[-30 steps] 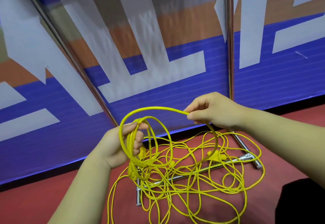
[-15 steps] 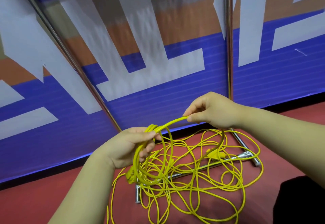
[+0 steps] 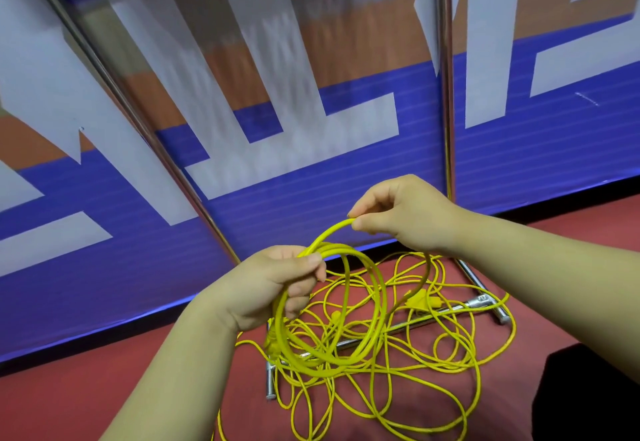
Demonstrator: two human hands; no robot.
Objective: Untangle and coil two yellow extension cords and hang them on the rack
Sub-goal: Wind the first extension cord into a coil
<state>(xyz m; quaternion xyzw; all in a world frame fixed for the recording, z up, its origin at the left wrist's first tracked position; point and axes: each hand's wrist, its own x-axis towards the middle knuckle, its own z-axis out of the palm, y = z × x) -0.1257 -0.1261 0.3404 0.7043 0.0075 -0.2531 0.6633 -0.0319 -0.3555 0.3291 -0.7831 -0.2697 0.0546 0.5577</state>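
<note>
My left hand (image 3: 277, 288) grips a small coil of yellow cord (image 3: 332, 357), several loops hanging below the fingers. My right hand (image 3: 398, 212) pinches the same cord between thumb and forefinger, holding a fresh arc just above the coil. Below both hands a loose tangle of yellow cord (image 3: 433, 371) lies spread on the red floor, with a yellow plug (image 3: 420, 302) in it. The chrome rack's uprights (image 3: 446, 94) rise behind the hands, and its base bar (image 3: 450, 311) lies under the tangle.
A blue, white and orange banner wall (image 3: 311, 181) stands right behind the rack. A slanted chrome pole (image 3: 138, 122) runs from the top left down to the floor. A dark object (image 3: 588, 395) fills the bottom right corner.
My right hand has carried a new loop of cord toward the left hand. My left hand turned palm-down and the coil now hangs lower and more gathered.
</note>
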